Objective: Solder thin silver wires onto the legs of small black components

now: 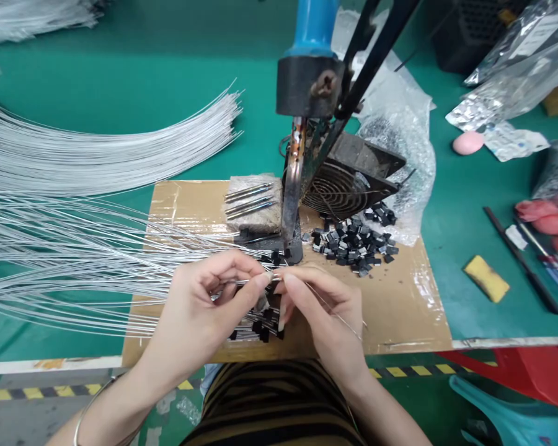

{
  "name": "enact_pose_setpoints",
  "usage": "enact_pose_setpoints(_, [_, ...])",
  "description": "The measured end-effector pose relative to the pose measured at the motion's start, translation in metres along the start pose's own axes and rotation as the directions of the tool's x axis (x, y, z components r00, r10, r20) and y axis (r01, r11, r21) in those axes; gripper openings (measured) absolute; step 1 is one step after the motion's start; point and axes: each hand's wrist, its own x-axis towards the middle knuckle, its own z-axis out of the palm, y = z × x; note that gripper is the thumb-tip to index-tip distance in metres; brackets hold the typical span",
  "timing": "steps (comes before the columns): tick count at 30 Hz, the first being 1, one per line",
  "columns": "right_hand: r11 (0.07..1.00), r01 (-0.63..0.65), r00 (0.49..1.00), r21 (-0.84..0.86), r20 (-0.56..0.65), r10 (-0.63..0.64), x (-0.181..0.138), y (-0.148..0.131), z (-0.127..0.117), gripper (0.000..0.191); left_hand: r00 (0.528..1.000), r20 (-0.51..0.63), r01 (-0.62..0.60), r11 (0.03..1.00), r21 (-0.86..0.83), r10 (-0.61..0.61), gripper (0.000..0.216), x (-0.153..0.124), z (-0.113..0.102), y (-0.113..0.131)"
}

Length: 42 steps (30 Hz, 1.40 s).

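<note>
My left hand pinches the end of a thin white wire between thumb and forefinger, over a brown cardboard sheet. My right hand meets it fingertip to fingertip and pinches something tiny at the wire's tip, too small to name. A thin wire also trails from the right hand toward the lower right. Under both hands lies a bunch of wires with black end pieces. Just beyond the fingertips stands the base of a soldering iron stand.
Long bundles of white wires fan over the green table at left. A pile of small black parts lies right of the stand, by a black fan and plastic bag. A yellow sponge, tools and another person's fingers are at right.
</note>
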Motion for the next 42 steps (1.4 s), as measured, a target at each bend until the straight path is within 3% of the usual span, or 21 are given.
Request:
enact_pose_setpoints(10, [0.957,-0.141,0.99,0.254,0.053,0.131,-0.002,0.009,-0.001,0.008,0.997,-0.011,-0.072,0.995,0.068,0.073,0.014,-0.004,0.007,0.003])
enact_pose_setpoints(28, [0.91,-0.257,0.966,0.325,0.048,0.256,0.002,-0.001,-0.002,0.011,0.998,0.052,-0.034,0.996,0.087,0.029,0.016,-0.005,0.005,0.005])
enact_pose_setpoints(42, [0.889,-0.29,0.954,0.355,0.029,0.299,0.005,-0.002,0.001,0.013,0.994,-0.043,-0.098,0.986,0.137,0.104,0.016,-0.008,0.014,-0.003])
